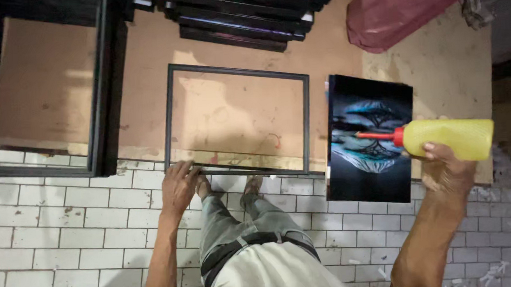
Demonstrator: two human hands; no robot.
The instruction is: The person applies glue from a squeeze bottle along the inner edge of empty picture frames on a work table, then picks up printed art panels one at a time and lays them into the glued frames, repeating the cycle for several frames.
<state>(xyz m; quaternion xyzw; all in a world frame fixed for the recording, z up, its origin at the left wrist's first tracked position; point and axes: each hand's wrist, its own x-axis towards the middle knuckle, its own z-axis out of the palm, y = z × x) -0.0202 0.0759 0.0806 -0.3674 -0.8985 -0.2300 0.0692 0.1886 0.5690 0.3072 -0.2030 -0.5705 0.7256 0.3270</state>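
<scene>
A yellow glue bottle [447,140] with a red nozzle is gripped by the right hand [446,171], over a dark print [369,137] on the board [438,70]. Left of it, the left hand [179,185] grasps the near edge of an empty black frame [238,121].

The floor was white brick-pattern tile [67,229], with a big brown hardboard sheet [147,79] laid over it. In the middle of that board sat a thin empty black rectangular frame [171,113]. Just right of the frame lay a dark glossy tree print [371,131], behind it a stack of black frames [237,16], and far right a crumpled maroon plastic bag [394,11].
</scene>
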